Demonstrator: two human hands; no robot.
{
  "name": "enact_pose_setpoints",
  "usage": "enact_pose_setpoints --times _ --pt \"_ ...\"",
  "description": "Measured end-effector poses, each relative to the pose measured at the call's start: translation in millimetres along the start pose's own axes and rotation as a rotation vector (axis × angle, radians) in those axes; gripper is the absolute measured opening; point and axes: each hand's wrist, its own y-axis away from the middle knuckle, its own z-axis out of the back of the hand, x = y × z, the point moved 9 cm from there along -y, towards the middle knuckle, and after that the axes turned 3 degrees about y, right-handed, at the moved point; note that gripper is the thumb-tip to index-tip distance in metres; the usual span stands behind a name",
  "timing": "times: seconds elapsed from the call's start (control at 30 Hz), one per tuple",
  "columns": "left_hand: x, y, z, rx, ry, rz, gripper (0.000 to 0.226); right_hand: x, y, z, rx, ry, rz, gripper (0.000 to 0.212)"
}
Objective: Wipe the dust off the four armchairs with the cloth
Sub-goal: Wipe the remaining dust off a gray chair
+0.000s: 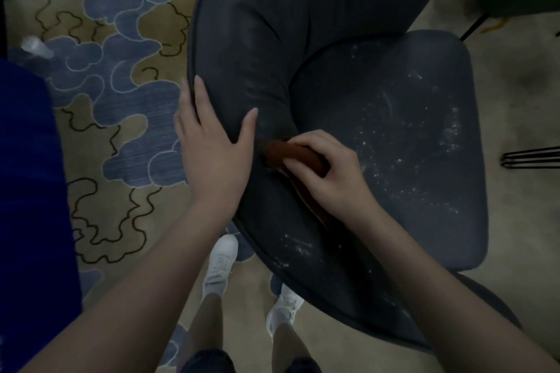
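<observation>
The left hand (212, 142) lies flat with straight fingers on the curved back edge of the dark armchair (272, 39); the thumb points toward the seat. The right hand (327, 175) grips a brown cloth (291, 154) with curled fingers and presses it into the seam where backrest meets seat cushion (409, 145). White dust specks cover the cushion and the near arm. The armchair stands partly on a patterned rug (121, 130) with blue cloud shapes on tan. Two white shoes (219, 266) stand on the floor below, near the chair. Thin black metal legs (530, 157) show at the right edge.
</observation>
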Motion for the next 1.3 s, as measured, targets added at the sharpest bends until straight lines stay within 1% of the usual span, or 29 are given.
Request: enact_pose_setpoints --times 0.1,0.2,0.33,0.43,0.6,0.7,0.83,0.93,1.0,1.07,1.13,1.3 --pt "-0.6 0.0 1.2 -0.018 -0.004 -0.007 0.081 -8.6 -1.0 -2.9 0.036 0.015 0.023 0.013" --pt "-0.8 0.6 1.2 -0.025 -0.017 -0.001 0.081 -23.6 -0.8 1.4 0.024 0.010 -0.015 0.012" --pt "-0.1 0.3 1.9 -0.034 -0.035 0.011 0.081 -49.1 -1.0 3.5 0.041 -0.007 -0.121 0.011" --pt "-1.7 0.4 2.1 -0.036 -0.037 0.004 0.081 -75.0 0.5 2.0 0.073 -0.075 -0.237 0.012" --pt "-1.8 1.3 3.7 -0.043 -0.052 0.011 0.081 -131.5 2.3 -24.5 0.235 -0.181 -0.381 0.010" --pt "-2.1 1.1 3.9 -0.049 -0.061 0.007 0.081 -165.5 1.7 -46.0 0.352 -0.168 -0.426 0.012" --pt "-0.9 1.0 3.0 -0.040 -0.066 0.017 0.083 -204.9 6.9 -77.0 0.482 -0.149 -0.514 0.025" --pt "-2.1 0.7 3.3 -0.049 -0.061 0.008 0.084 -246.8 16.8 -101.3 0.570 -0.130 -0.568 0.016" --pt "-2.3 0.4 3.2 -0.052 -0.070 0.004 0.083 -271.9 24.5 -113.8 0.627 -0.120 -0.586 0.020" --pt "-1.9 0.0 2.6 -0.052 -0.081 -0.001 0.083 -274.7 28.1 -115.9 0.659 -0.098 -0.612 0.025" --pt "-0.6 -0.9 2.9 -0.056 -0.093 -0.005 0.084 -276.0 30.3 -116.7 0.687 -0.078 -0.634 0.022" --pt "1.1 -0.9 2.0 -0.054 -0.089 -0.006 0.085 -284.6 35.9 -124.6 0.781 -0.040 -0.629 0.025"
